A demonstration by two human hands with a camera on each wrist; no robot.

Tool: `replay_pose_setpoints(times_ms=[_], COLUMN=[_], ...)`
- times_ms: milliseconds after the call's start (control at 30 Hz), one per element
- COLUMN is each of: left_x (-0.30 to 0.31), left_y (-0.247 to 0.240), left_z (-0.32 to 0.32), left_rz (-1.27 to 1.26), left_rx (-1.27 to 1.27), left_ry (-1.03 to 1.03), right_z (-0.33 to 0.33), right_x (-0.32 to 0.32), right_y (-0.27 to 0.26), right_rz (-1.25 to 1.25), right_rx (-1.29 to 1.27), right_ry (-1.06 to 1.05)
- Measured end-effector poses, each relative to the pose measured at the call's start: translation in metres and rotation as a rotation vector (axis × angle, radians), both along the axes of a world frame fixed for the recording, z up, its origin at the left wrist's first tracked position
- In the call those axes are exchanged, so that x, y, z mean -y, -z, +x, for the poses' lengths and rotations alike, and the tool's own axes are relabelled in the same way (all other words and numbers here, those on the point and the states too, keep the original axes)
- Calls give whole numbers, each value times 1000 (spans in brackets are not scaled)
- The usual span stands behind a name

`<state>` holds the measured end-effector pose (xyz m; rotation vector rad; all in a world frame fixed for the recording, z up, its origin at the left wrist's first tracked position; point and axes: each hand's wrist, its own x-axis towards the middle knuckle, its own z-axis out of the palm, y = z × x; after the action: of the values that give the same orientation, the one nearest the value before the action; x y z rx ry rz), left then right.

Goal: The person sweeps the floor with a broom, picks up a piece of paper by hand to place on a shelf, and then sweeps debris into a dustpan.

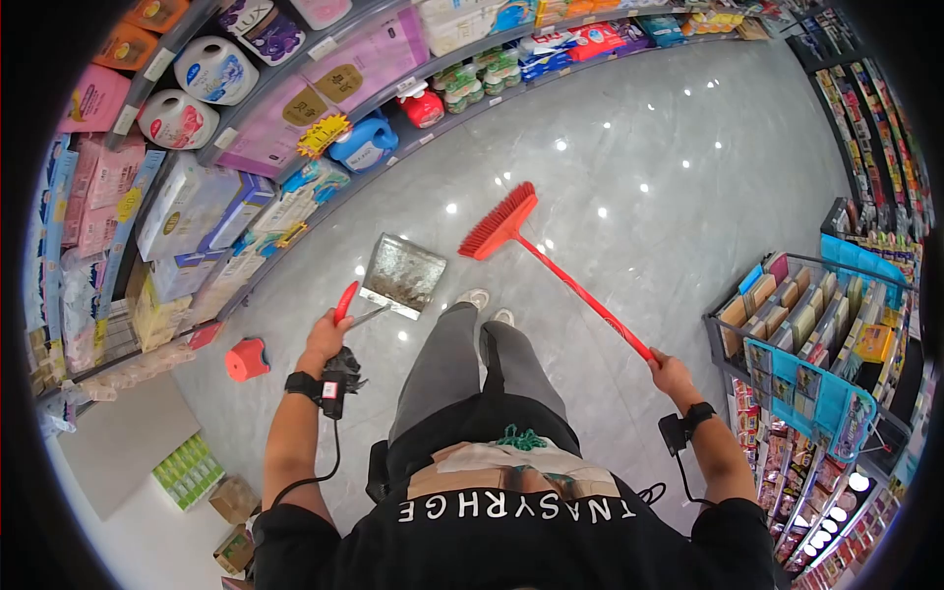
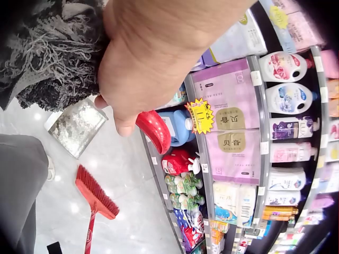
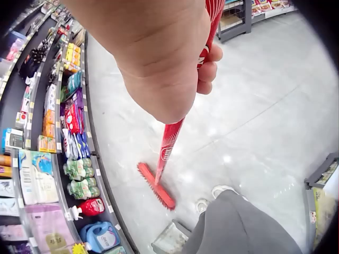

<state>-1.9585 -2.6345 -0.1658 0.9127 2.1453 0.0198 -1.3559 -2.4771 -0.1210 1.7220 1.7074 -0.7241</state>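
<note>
My left hand [image 1: 322, 342] grips the red-ended handle [image 1: 346, 301] of a metal dustpan [image 1: 405, 275]. The pan lies on the floor ahead of my left foot, its metal scuffed and stained. My right hand [image 1: 673, 376] is wrapped round the upper end of a red broom's stick [image 1: 590, 295]. To the right of the dustpan, the broom's bristled head [image 1: 497, 221] rests on the floor, apart from the pan. A dark grey frayed cloth [image 2: 58, 58] hangs beside my left wrist; the left wrist view shows its shaggy strands close up.
Shelves of detergent bottles [image 1: 216, 71] and paper packs run along the left and far side. A small red stool [image 1: 247, 360] stands left of my left hand. At the right are a wire rack with blue baskets [image 1: 808, 393] and snack shelves. Grey tiled floor [image 1: 629, 197] stretches ahead.
</note>
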Motion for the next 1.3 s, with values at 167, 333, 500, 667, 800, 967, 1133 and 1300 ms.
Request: replay_pose_setpoints(times_ms=[167, 333, 500, 667, 800, 967, 1133, 1300], left_x=[33, 51, 53, 37, 26, 11, -21, -43], left_y=[-6, -28, -25, -21, -8, 18, 21, 28], left_z=[-1, 13, 24, 42, 53, 75, 98, 111], left_rz=[47, 84, 52, -32, -47, -88, -102, -105], left_rx=[-8, 58, -10, -71, -10, 57, 31, 69], left_ry=[-83, -168, -60, 53, 95, 231, 374, 404], right_z=[17, -33, -40, 23, 53, 25, -23, -56], right_x=[2, -43, -71, -43, 17, 91, 108, 130], right_y=[-8, 19, 22, 10, -6, 6, 23, 57], right_rz=[57, 51, -11, 29, -96, -118, -54, 39], right_rx=[-164, -191, -17, -86, -238, -357, -438, -440], right_ry=[-72, -246, -287, -135, 388, 897, 1068, 1021])
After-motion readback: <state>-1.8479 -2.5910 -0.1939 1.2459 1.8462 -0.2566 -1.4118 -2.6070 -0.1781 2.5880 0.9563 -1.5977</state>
